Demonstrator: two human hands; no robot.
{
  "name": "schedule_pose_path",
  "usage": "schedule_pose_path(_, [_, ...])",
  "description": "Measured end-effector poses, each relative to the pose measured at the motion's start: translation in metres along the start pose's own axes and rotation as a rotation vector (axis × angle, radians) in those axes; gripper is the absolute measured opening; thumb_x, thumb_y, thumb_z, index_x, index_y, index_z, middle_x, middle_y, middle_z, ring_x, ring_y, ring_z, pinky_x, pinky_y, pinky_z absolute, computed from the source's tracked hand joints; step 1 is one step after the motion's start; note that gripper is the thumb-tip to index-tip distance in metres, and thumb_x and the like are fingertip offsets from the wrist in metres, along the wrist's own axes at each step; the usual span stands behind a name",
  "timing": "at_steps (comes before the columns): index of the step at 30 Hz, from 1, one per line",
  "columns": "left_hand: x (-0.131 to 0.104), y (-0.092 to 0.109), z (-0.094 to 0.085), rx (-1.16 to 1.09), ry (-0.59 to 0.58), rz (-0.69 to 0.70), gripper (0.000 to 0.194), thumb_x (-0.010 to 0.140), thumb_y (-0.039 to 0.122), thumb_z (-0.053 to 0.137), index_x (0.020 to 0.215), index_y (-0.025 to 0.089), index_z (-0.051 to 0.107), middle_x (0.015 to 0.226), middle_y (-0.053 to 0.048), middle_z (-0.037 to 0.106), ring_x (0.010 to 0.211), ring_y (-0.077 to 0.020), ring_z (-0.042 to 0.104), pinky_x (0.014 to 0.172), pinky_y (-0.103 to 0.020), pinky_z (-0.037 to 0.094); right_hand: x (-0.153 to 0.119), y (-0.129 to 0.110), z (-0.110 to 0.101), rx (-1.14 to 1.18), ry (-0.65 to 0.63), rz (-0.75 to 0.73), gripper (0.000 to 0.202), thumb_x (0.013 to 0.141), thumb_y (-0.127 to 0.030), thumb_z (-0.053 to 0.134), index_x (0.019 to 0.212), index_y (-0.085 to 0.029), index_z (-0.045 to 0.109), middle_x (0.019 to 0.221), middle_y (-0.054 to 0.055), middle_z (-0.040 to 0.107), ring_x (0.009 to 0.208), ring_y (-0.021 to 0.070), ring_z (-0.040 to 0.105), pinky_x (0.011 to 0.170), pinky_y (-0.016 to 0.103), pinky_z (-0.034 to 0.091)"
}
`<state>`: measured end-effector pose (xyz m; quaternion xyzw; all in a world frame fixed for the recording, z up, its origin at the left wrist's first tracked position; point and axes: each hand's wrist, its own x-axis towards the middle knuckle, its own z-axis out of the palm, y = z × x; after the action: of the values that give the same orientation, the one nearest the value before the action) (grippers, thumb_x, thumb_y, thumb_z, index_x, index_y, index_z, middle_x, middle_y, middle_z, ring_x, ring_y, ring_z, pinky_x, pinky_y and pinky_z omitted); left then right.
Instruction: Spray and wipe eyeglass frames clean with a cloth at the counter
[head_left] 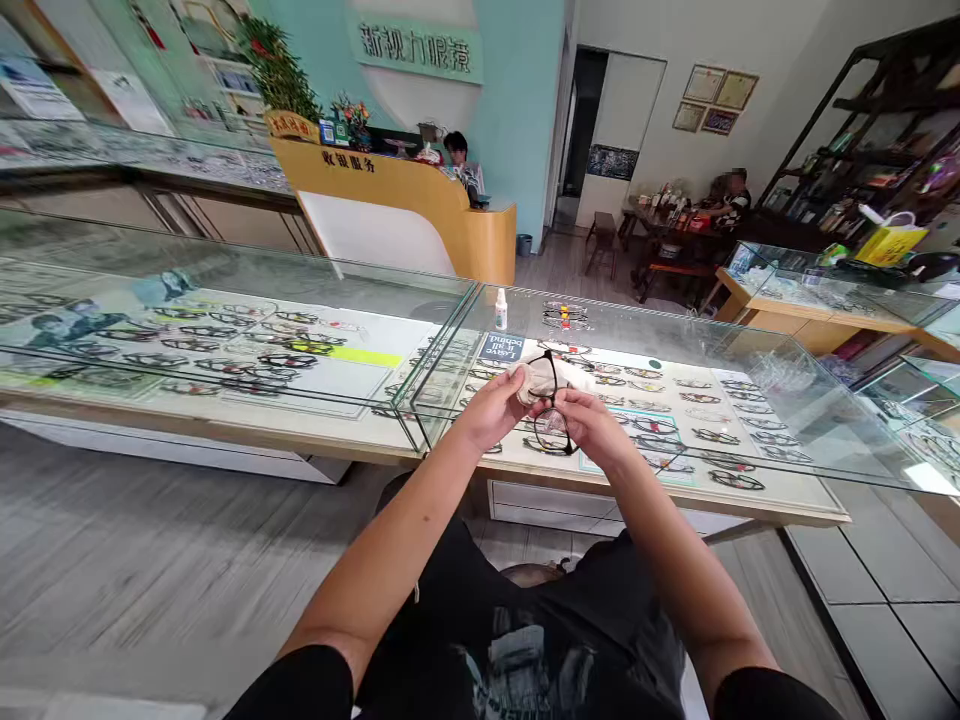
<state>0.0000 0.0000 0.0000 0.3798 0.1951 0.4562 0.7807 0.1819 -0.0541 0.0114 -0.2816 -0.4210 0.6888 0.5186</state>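
A pair of black-framed glasses is held upright on its side between my hands, above the glass display counter. My left hand pinches a pale cloth against the upper lens, fingers closed. My right hand grips the frame near its middle, and part of a pale cloth shows behind it. Beyond my hands, a small white spray bottle stands on the glass, with a dark printed card just in front of it.
Rows of glasses lie inside the long glass case to the left. A person is behind the wooden reception counter; another person sits at a table at the back right. A yellow bag rests on the right case.
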Motion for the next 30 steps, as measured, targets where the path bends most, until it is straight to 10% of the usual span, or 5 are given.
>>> schedule_pose_path(7, [-0.006,-0.006,-0.007,0.479,0.228,0.473,0.059,0.099,0.060,0.071,0.141,0.017,0.071,0.141,-0.016,0.075,0.132,-0.0305,0.070,0.115,-0.042,0.056,-0.010,-0.024,-0.001,0.083,0.059,0.040,0.028,0.080,-0.040,0.094,0.090,-0.018,0.080,0.098,0.008,0.082,0.091,0.0216,0.079,0.076,0.026,0.064])
schedule_pose_path(15, [-0.008,0.006,-0.023,1.448,-0.074,1.060,0.056,0.114,0.035,0.037,0.164,0.014,0.052,0.159,-0.022,0.062,0.152,-0.0323,0.057,0.127,-0.051,0.046,-0.017,-0.036,0.012,0.223,0.110,0.198,0.011,0.099,-0.026,0.074,0.098,-0.015,0.077,0.098,0.008,0.082,0.091,0.0205,0.080,0.085,0.028,0.067])
schedule_pose_path(30, [-0.002,0.025,-0.006,1.514,-0.246,1.077,0.039,0.113,0.032,0.044,0.132,0.017,0.074,0.120,-0.016,0.082,0.117,-0.0248,0.077,0.104,-0.041,0.057,-0.015,-0.034,0.021,0.181,0.126,0.356,0.024,0.097,-0.037,0.075,0.088,-0.014,0.077,0.087,0.009,0.079,0.074,0.0169,0.075,0.057,0.021,0.060])
